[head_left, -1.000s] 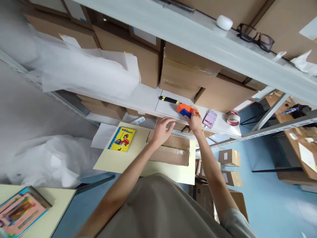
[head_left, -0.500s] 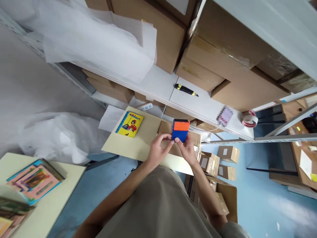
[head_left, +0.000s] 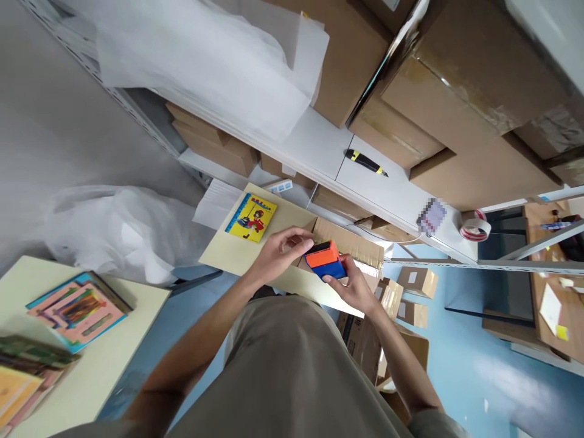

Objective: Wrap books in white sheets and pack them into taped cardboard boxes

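A small blue and orange box (head_left: 325, 260) with a black side is held over the table in front of my body. My right hand (head_left: 356, 285) grips its right end, the thumb on the blue part. My left hand (head_left: 283, 250) is at the upper left corner of the box, with curled fingers and the thumb tip against the black side. Behind the hands, a flattened brown cardboard box (head_left: 349, 240) lies on the pale yellow table (head_left: 214, 250). Left of the hands on that table is a yellow picture book (head_left: 250, 218).
On the grey shelf (head_left: 314, 137) ahead are a utility knife (head_left: 366, 163), a blurred-out item (head_left: 431, 216) with a white cable, and tape rolls (head_left: 475, 227). White foam sheeting (head_left: 219, 61) hangs over the shelf. More books (head_left: 82, 310) lie on a left table; cartons (head_left: 416, 283) stand on the floor.
The box has tilted, its orange top turning to the left. My left hand has shifted from its lower edge to the upper left corner. The view has swung slightly.
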Motion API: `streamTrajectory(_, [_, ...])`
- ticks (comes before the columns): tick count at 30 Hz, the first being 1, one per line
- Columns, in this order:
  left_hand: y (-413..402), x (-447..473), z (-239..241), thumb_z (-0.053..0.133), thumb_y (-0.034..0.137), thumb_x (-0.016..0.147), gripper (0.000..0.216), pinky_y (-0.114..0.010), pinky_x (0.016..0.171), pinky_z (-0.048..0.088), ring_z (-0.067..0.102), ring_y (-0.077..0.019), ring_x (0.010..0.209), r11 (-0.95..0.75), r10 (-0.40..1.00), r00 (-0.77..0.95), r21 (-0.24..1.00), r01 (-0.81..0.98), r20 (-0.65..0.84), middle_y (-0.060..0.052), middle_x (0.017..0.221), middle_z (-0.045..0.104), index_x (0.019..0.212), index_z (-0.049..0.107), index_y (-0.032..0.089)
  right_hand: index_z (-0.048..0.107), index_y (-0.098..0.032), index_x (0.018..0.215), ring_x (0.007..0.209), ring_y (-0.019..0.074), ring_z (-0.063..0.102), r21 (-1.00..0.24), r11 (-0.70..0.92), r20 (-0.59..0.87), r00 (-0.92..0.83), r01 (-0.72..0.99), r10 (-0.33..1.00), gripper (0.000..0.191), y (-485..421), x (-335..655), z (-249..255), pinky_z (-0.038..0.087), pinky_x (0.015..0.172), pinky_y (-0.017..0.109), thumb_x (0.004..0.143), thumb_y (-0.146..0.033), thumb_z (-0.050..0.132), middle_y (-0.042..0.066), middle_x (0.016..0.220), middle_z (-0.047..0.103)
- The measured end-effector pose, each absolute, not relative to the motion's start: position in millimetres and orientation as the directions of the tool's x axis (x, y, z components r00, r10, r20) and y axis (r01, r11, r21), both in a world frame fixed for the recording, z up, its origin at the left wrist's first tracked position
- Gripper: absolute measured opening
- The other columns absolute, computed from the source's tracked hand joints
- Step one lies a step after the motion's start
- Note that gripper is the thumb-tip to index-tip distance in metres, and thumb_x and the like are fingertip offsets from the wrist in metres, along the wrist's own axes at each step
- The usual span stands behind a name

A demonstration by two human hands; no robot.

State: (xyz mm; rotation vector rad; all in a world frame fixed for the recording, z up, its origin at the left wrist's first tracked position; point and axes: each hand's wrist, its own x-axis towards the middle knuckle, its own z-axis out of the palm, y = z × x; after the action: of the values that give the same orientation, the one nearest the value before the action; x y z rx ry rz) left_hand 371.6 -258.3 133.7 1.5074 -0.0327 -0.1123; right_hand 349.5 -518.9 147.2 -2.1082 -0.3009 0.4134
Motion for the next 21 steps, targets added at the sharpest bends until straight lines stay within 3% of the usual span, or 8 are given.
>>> streamTrajectory(6, [-247, 376, 134, 0.078, 0.055, 0.095, 0.034, -0.029, 0.067, 0.056, 0.070, -0.0196, 0.077, 0.012, -0.195, 0.977, 0.996, 0.091, -0.087, -0.004, 0.085, 0.077, 0.094, 0.081, 0.021, 0.058, -0.026, 0.115, 0.076, 0.0232, 0.072, -0.766, -0.635, -0.217, 0.890, 0.100, 0.402, 0.042, -517, 349, 166, 0.059, 0.070, 0.034, 0.097, -0.059, 0.077, 0.004, 0.095, 0.079])
streamTrajectory(13, [-246, 373, 113, 0.076, 0.052, 0.096, 0.031, -0.029, 0.069, 0.057, 0.071, -0.0191, 0.077, 0.007, -0.126, 0.989, 0.997, 0.075, -0.074, -0.004, 0.086, 0.079, 0.094, 0.079, 0.021, 0.064, -0.025, 0.111, 0.070, 0.0223, 0.067, -0.665, -0.744, -0.302, 0.891, 0.059, 0.340, 0.045, -512, 352, 178, 0.052, 0.064, 0.033, 0.097, -0.066, 0.073, 0.004, 0.090, 0.077])
streamTrajectory(16, [-252, 374, 96, 0.078, 0.053, 0.094, 0.032, -0.028, 0.068, 0.056, 0.071, -0.0188, 0.075, 0.034, -0.096, 0.989, 0.992, 0.119, -0.115, -0.003, 0.083, 0.079, 0.092, 0.079, 0.021, 0.065, -0.024, 0.105, 0.069, 0.0224, 0.066, -0.595, -0.804, -0.398, 0.868, 0.000, 0.295, 0.054, -505, 360, 189, 0.047, 0.062, 0.032, 0.099, -0.077, 0.064, 0.004, 0.085, 0.076])
streamTrajectory(21, [-264, 371, 77, 0.080, 0.065, 0.087, 0.045, -0.029, 0.068, 0.055, 0.070, -0.0194, 0.073, 0.128, -0.145, 0.959, 0.957, 0.261, -0.242, -0.004, 0.079, 0.078, 0.088, 0.079, 0.020, 0.070, -0.021, 0.116, 0.076, 0.0248, 0.071, -0.367, -0.928, -0.674, 0.706, -0.066, 0.217, 0.066, -502, 384, 232, 0.047, 0.064, 0.032, 0.098, -0.083, 0.061, 0.008, 0.092, 0.079])
